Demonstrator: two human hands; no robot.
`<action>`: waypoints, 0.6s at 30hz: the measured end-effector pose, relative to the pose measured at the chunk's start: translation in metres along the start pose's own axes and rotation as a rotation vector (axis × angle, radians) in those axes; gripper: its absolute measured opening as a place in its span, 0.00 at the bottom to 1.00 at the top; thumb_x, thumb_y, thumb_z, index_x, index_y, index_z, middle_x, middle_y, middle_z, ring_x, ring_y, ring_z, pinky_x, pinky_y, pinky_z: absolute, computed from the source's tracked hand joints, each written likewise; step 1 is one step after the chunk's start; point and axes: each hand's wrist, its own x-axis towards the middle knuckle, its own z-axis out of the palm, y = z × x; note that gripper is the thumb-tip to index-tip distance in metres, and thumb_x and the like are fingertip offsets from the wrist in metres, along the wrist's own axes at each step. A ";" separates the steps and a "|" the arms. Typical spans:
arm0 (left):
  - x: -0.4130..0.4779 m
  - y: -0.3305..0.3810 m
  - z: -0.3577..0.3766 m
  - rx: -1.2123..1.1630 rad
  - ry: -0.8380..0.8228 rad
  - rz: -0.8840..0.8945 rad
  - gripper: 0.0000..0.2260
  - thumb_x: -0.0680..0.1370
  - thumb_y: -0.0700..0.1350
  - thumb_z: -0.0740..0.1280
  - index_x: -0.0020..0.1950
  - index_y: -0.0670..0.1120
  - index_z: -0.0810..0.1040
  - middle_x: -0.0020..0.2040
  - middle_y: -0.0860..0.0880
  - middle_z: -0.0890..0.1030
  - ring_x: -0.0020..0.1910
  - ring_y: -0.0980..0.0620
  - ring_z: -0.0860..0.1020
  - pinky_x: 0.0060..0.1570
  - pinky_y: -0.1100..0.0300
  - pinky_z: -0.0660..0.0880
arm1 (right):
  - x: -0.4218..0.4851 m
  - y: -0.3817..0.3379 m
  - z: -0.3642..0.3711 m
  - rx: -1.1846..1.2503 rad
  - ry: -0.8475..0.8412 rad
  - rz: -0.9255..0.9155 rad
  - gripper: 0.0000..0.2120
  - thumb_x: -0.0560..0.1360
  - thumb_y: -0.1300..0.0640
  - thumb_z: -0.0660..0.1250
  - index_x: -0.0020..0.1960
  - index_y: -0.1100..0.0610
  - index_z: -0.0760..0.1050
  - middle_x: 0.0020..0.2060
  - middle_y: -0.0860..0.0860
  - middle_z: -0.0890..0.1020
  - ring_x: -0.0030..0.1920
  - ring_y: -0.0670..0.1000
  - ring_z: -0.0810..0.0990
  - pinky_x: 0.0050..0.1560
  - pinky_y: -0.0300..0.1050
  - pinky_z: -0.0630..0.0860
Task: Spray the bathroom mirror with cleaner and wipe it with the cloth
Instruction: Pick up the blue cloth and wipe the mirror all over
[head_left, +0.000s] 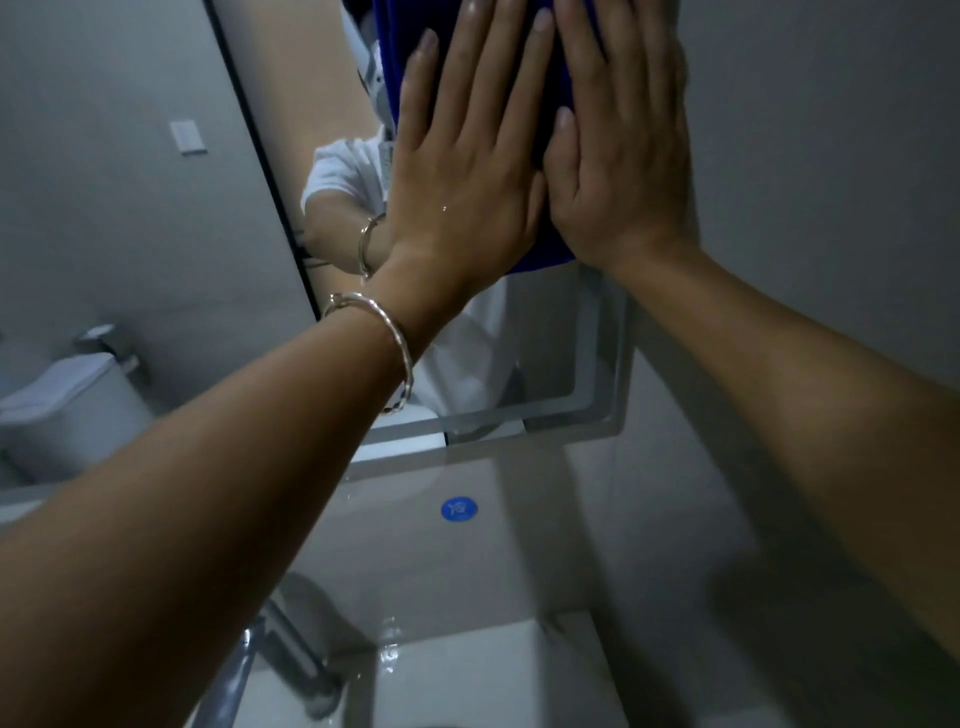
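A blue cloth (545, 260) lies flat against the bathroom mirror (561, 343) near the top of the view. My left hand (467, 171), a silver bangle on its wrist, presses on the cloth with straight fingers. Beside it, my right hand (623, 156) presses the cloth too, fingers flat and pointing up. Both hands cover most of the cloth; only its lower edge and a strip at the top show. The mirror reflects my arm, bangle and white clothing. No spray bottle is in view.
A white sink basin (493, 675) with a chrome tap (291, 654) sits below the mirror. A round blue sticker (459, 509) is on the wall under the mirror. At the left are a toilet (67, 410) and a wall switch (187, 136).
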 end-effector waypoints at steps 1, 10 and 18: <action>-0.003 0.002 -0.001 -0.001 -0.003 0.000 0.20 0.80 0.48 0.58 0.69 0.39 0.70 0.67 0.39 0.73 0.67 0.41 0.71 0.68 0.48 0.61 | -0.003 -0.001 0.000 0.001 -0.004 -0.001 0.22 0.78 0.57 0.53 0.68 0.66 0.68 0.66 0.65 0.71 0.68 0.65 0.68 0.69 0.57 0.62; -0.044 0.017 -0.013 -0.079 -0.144 0.024 0.22 0.81 0.48 0.54 0.72 0.39 0.65 0.71 0.39 0.68 0.71 0.41 0.65 0.70 0.47 0.58 | -0.046 -0.005 -0.004 0.063 -0.098 -0.003 0.22 0.78 0.58 0.52 0.69 0.68 0.65 0.67 0.68 0.68 0.69 0.68 0.62 0.73 0.56 0.57; -0.066 0.026 -0.017 -0.106 -0.200 0.018 0.22 0.82 0.48 0.52 0.73 0.39 0.63 0.72 0.39 0.66 0.72 0.42 0.64 0.71 0.48 0.54 | -0.070 -0.009 -0.004 0.107 -0.129 0.029 0.22 0.79 0.58 0.52 0.70 0.66 0.62 0.68 0.68 0.67 0.70 0.66 0.59 0.74 0.55 0.54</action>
